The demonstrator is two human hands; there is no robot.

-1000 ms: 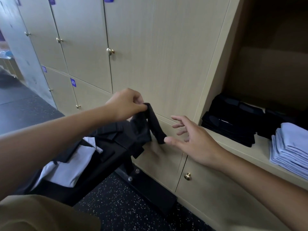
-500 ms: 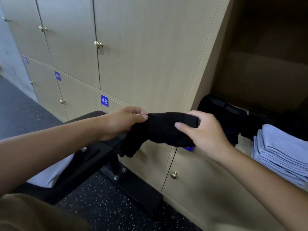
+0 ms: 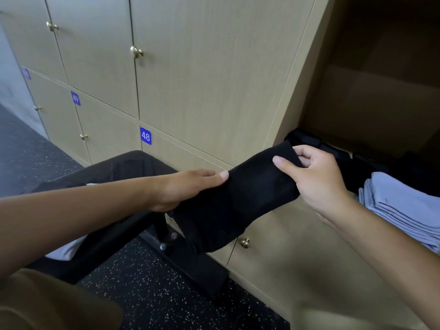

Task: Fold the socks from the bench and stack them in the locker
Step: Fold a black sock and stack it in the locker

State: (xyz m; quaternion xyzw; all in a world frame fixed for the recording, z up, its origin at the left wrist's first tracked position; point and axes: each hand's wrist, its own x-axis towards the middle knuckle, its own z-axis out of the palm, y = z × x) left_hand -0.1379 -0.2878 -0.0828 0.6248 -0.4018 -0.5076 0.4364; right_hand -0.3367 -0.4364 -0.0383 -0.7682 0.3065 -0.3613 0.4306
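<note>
So the black sock (image 3: 240, 201) is up in the air between both hands, stretched on a slant in front of the closed locker doors, not on the counter (image 3: 114, 167) and not in the open locker (image 3: 381, 96) yet. The right hand (image 3: 316, 179) has a pinching grip on the upper end, around 2 o'clock on the sock, thumb on top and fingers curled behind the cuff edge. The left hand (image 3: 188, 186) has its grip on the edge around 9 o'clock, fingers fairly flat along the cloth with the thumb on top; I can't really tell how tightly it's holding.

What worries me: the lower end hangs loose at about 7 o'clock, so if it gets folded mid-air the halves probably won't line up and it'll bunch. That flat left grip could also let go and drop it on the speckled floor (image 3: 147, 289). And the black stack (image 3: 333, 151) and pale blue stack (image 3: 402, 206) in the locker sit close together, so a careless placement might knock one over.
</note>
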